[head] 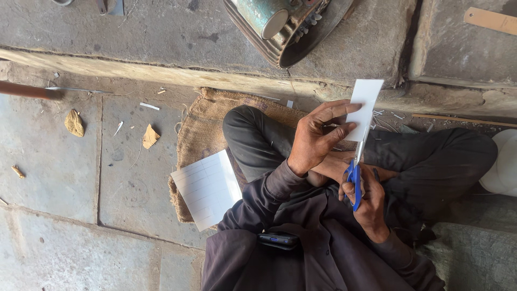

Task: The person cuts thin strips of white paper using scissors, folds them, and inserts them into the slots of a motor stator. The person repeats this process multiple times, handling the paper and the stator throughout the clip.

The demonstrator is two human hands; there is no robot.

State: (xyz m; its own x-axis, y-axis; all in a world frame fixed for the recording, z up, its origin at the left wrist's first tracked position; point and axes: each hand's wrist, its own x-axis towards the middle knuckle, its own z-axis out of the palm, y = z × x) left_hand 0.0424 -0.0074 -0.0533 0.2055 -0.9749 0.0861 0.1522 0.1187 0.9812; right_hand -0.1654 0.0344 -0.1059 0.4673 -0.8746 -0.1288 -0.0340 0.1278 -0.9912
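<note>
A white card strip is being cut with blue-handled scissors, right of the frame's centre.

The white card strip [365, 102] is pinched between thumb and fingers of the left hand [318, 139]; it looks light, thin and fairly stiff, best held near the cut line. The blue-handled scissors [355, 172] are gripped through the loops by the right hand [369, 202], blades meeting the strip's lower edge. A ruled white sheet [207, 188] lies on burlap [202, 129].

A lined sheet [208, 188] lies on the sacking mat [199, 129], left of the person's knee [245, 121]
</note>
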